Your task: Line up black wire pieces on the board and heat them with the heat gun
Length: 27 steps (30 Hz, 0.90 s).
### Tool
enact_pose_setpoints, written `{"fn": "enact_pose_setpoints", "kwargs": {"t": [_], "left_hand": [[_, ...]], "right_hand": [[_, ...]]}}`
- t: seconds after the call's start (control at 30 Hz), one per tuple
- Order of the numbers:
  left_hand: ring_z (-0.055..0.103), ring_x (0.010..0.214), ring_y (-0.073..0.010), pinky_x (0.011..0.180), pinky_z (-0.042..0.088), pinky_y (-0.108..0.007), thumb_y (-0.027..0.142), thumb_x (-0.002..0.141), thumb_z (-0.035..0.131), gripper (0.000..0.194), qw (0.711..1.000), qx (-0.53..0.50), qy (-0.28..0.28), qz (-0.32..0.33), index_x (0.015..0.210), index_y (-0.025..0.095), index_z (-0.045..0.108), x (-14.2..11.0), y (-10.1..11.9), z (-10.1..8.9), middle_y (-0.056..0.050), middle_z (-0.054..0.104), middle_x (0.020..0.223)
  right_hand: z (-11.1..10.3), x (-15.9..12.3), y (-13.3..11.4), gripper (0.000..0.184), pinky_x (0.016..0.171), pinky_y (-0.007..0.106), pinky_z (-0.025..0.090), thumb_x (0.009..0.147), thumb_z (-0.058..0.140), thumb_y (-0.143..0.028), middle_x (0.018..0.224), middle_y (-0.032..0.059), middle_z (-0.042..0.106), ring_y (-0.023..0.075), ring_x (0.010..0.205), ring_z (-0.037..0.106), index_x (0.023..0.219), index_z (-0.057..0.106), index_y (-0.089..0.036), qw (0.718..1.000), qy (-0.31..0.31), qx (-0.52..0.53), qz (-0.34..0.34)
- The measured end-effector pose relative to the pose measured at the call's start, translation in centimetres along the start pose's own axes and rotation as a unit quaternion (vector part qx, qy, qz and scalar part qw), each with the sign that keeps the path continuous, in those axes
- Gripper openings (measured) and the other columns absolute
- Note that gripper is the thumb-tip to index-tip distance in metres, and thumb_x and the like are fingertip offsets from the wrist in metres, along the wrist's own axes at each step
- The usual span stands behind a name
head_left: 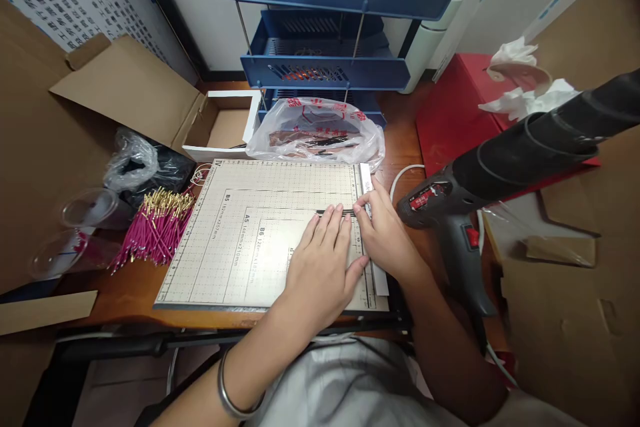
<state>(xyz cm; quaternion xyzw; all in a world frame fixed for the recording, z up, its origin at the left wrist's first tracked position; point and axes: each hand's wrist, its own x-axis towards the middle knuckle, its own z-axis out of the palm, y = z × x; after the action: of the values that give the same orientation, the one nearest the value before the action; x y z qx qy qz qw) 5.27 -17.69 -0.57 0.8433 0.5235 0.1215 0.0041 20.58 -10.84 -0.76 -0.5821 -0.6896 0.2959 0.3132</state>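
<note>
A paper trimmer (200, 267) with a printed cream grid board lies on the wooden table in front of me. My left hand (323, 260) rests flat on the board, its fingertips over several thin black strips (320, 212). At the board's right edge, my right hand (380, 223) has thumb and forefinger closed at the right ends of those strips. Its fingers lie against the trimmer's white edge bar (367, 180). My fingers hide most of the strips, so I cannot tell whether they are solid or hollow.
Left are a bundle of magenta leads (155, 230) with gold tips and clear plastic cups (95, 208). Behind stand an open carton (223, 120), a plastic bag (320, 127) and blue shelves (325, 73). A heat gun (465, 213) and red box (450, 113) are right. The trimmer's black handle (115, 347) crosses in front.
</note>
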Motion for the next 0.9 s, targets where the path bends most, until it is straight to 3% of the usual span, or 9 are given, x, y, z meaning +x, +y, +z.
{"fn": "enact_pose_setpoints", "kwargs": {"t": [0.3, 0.5, 0.77, 0.9], "left_hand": [[0.034, 0.162, -0.0329, 0.132, 0.032, -0.052, 0.063, 0.111, 0.031, 0.078, 0.997, -0.019, -0.048, 0.050, 0.161, 0.004, 0.045, 0.1, -1.8, -0.9, -0.021, 0.037, 0.172], [0.041, 0.159, -0.0338, 0.128, 0.036, -0.054, 0.063, 0.112, 0.030, 0.077, 0.999, 0.007, -0.031, 0.044, 0.159, 0.005, 0.048, 0.1, -1.4, -0.7, -0.022, 0.041, 0.170], [0.043, 0.157, -0.0345, 0.127, 0.038, -0.050, 0.063, 0.111, 0.032, 0.079, 0.999, 0.025, -0.023, 0.028, 0.159, 0.002, 0.047, 0.2, -0.5, -0.3, -0.024, 0.043, 0.168], [0.043, 0.157, -0.0371, 0.125, 0.041, -0.051, 0.064, 0.110, 0.034, 0.080, 0.999, 0.024, -0.022, 0.020, 0.158, 0.001, 0.047, 0.3, -0.3, -0.2, -0.025, 0.043, 0.168]], "right_hand": [[0.3, -0.1, 0.4, 0.014, 0.125, 0.062, 0.036, 0.102, 0.043, -0.033, 0.171, 0.0195, 0.038, 0.0364, 0.155, 0.046, 0.096, 0.052, -0.025, 1.000, 0.006, 0.008, -0.010], [0.3, 0.0, 0.5, 0.015, 0.126, 0.060, 0.036, 0.102, 0.042, -0.034, 0.171, 0.0212, 0.038, 0.0347, 0.160, 0.039, 0.097, 0.052, -0.025, 1.000, 0.008, 0.016, -0.011], [0.4, 0.0, 0.5, 0.014, 0.127, 0.061, 0.035, 0.101, 0.043, -0.034, 0.165, 0.0197, 0.045, 0.0342, 0.155, 0.046, 0.095, 0.052, -0.026, 1.000, 0.017, 0.021, -0.015], [0.4, -0.1, 0.6, 0.014, 0.127, 0.060, 0.035, 0.101, 0.043, -0.033, 0.165, 0.0218, 0.045, 0.0342, 0.159, 0.041, 0.096, 0.053, -0.025, 1.000, 0.023, 0.017, -0.012]]}}
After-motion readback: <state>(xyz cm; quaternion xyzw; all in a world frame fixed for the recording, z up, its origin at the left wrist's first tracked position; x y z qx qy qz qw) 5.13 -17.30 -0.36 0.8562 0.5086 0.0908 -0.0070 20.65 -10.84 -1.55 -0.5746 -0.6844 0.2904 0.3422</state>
